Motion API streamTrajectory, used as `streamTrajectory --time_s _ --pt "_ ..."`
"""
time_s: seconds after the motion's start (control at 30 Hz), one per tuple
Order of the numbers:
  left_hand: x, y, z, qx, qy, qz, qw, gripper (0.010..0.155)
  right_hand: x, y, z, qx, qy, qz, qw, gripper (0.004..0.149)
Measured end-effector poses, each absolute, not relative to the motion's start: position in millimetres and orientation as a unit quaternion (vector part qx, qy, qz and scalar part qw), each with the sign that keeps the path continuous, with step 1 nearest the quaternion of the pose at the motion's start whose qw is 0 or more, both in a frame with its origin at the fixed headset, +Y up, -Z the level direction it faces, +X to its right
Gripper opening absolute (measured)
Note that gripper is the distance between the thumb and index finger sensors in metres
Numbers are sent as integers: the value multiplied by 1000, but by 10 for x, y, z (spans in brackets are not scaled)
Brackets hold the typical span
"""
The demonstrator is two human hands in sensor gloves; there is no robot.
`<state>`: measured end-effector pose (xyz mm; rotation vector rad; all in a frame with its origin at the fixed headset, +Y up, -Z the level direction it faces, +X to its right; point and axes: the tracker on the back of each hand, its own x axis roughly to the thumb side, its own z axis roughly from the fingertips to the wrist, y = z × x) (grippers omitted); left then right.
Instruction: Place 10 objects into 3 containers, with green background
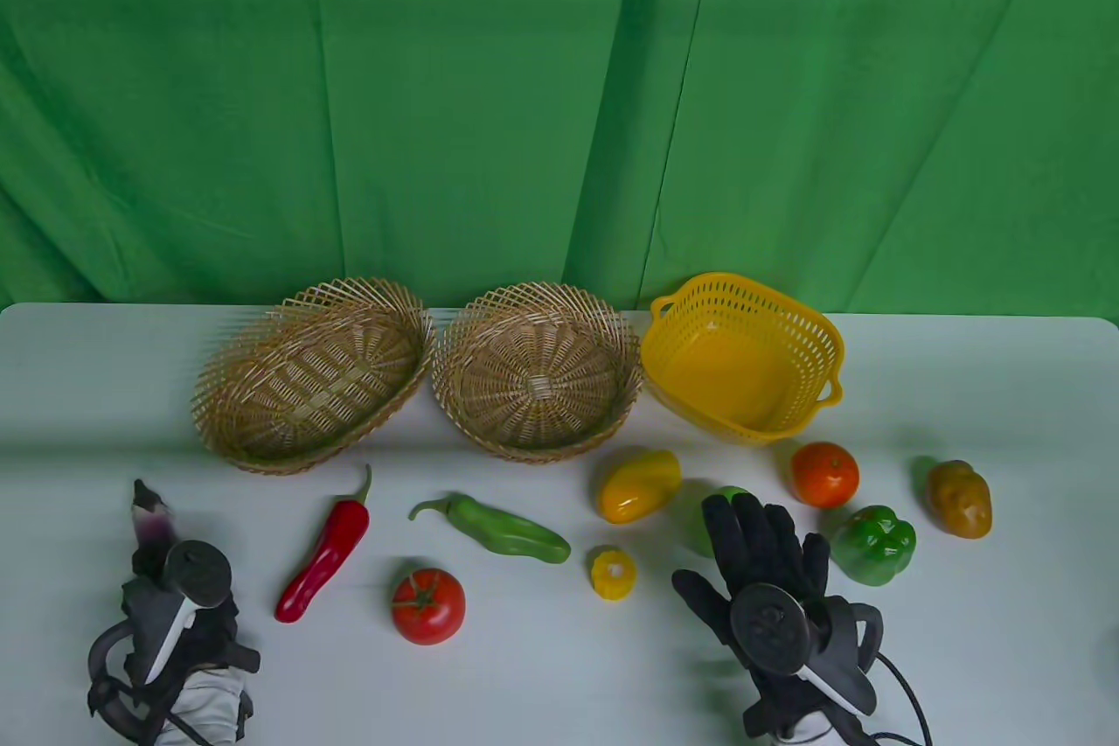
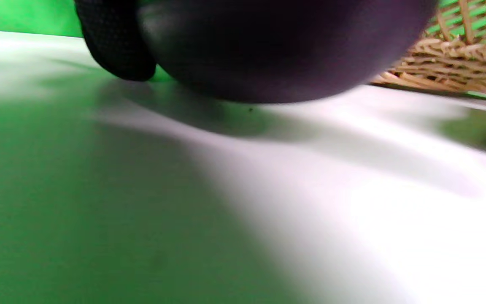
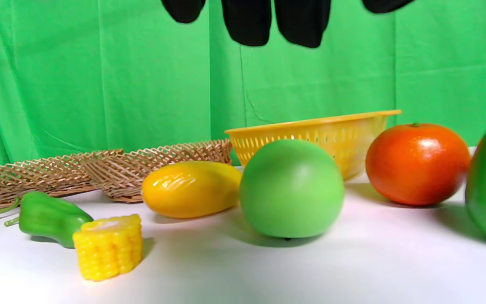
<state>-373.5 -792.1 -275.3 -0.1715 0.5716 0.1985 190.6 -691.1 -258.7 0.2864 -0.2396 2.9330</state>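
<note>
Both my hands low at the table's near edge.
My left hand grips the eggplant at 8 o'clock; my right hand, fingers spread, hovers over the green apple at 5.

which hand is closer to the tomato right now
Left, though not by much. The left hand sits to the left of the tomato, gripping the eggplant. The right hand is farther off to its right.

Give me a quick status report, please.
Left hand grips the eggplant. Right hand open above the green apple. Three baskets empty.
</note>
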Motion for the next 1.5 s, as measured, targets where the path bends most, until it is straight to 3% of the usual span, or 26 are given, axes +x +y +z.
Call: streamTrajectory --time_s 0.3,0.6,0.97,1.23,1.5 --pt "-3726 -7818 -2860 -73 273 122 952 61 1898 -6953 -2603 96 -75 989 89 81" --pt "-3749 -7350 -3036 -16 266 104 958 61 1875 -6953 -2596 96 -75 989 82 81" --pt "-3430 -6913 -3531 28 142 22 989 60 1839 -6976 -2603 96 -67 990 76 80" --pt "-3195 -6893 -4003 -15 73 -23 997 60 1874 -6939 -2597 85 -75 991 74 81" --pt "-3068 -6914 -4433 -74 62 -13 995 59 1912 -6942 -2614 69 -73 993 61 81"
